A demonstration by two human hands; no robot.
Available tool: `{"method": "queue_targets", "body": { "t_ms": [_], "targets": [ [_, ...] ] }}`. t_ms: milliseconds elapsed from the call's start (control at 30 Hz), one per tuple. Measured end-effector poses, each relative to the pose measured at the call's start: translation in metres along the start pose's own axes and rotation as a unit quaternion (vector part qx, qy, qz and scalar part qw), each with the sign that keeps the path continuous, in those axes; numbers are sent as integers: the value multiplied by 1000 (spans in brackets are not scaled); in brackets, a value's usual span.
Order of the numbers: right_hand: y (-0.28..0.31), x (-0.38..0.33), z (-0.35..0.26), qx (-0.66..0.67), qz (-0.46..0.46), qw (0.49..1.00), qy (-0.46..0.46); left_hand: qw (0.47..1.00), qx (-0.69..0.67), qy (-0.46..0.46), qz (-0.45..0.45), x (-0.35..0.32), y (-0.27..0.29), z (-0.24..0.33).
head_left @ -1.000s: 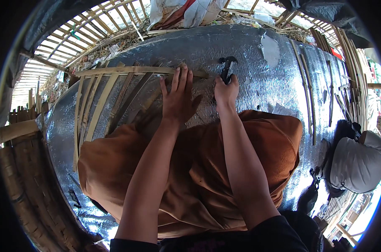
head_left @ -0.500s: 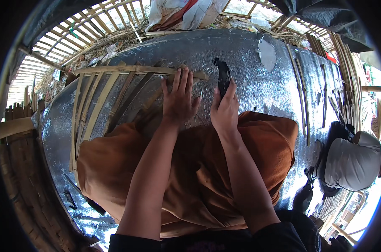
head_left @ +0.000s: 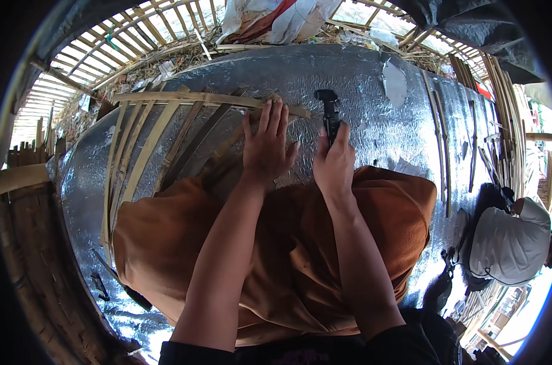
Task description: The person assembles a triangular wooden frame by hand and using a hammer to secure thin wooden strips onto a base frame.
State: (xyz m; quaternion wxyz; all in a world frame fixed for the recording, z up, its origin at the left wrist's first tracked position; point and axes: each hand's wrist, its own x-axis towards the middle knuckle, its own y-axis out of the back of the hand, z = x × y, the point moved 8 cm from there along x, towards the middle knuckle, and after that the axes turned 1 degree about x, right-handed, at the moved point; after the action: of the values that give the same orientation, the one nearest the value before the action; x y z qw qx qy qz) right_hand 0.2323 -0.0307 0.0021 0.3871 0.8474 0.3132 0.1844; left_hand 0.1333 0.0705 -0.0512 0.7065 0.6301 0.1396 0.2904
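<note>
My right hand (head_left: 335, 161) is wrapped round the handle of a black hammer (head_left: 330, 111), whose head points away from me, above the silver sheet. To the left of it, my left hand (head_left: 267, 146) lies flat with its fingers spread, the fingertips on a crosswise bamboo strip (head_left: 194, 97). Several lengthwise bamboo strips (head_left: 147, 152) fan out from under that strip toward my lap. Some of them are partly hidden by my left hand and by the brown cloth (head_left: 166, 237) over my legs.
Silver foil sheeting (head_left: 373, 115), torn in places, covers the ground. Loose bamboo strips (head_left: 437, 140) lie on it at the right. A person in a grey shirt (head_left: 513, 240) sits at the far right. Slatted bamboo fencing (head_left: 148, 33) and a white sack (head_left: 276, 21) stand at the back.
The hammer has turned, so its head now shows side-on. Both hands appear slightly farther right and nearer in the picture, along with the whole scene's small shift. The grey-shirted person has leaned a little.
</note>
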Motion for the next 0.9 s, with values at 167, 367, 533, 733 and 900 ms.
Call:
{"method": "queue_targets", "body": {
  "t_ms": [167, 367, 533, 733, 900],
  "targets": [
    [-26, -4, 24, -80, -138, 987, -32, 1000, 4, 2, -1, -4, -2, 8],
    [22, -9, -17, 49, 127, 986, 96, 1000, 20, 1, -19, -8, -5, 2],
    [-27, -3, 33, -48, -72, 996, -33, 998, -6, 16, -52, -7, -7, 1],
    [-35, 24, 69, 140, 35, 983, -116, 999, 22, 21, -33, 2, -9, 8],
    [-52, 11, 80, 456, 3, 833, -313, 998, 50, 24, -2, -2, 1, -9]
  ]
}}
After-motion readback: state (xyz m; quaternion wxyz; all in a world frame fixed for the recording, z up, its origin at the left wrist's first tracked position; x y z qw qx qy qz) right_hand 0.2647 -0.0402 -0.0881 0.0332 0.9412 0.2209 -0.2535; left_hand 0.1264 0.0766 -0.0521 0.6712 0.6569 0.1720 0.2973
